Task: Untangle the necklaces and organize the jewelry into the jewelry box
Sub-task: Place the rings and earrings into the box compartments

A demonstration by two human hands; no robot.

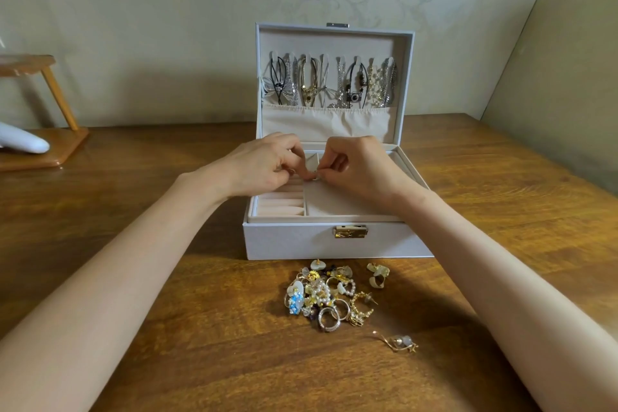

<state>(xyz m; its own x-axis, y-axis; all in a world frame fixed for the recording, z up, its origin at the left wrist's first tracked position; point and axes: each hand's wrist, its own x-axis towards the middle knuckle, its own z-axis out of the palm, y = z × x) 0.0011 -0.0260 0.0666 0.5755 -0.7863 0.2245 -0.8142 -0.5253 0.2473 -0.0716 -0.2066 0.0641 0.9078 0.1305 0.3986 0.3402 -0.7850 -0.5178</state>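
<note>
Head view: one white jewelry box (329, 241) stands open on the wooden table (140, 328), with necklaces (329, 84) hanging in about four bunches inside its upright lid. Two hands hover over the tray. The right hand (359, 167) pinches one small silvery piece (316, 174). The left hand (264, 164) has its fingers curled just beside it; whether it grips anything I cannot tell. Near the box front lies one jewelry pile (326, 294). Two loose pieces sit to its right, a gold ring (378, 274) and an earring (399, 343).
</note>
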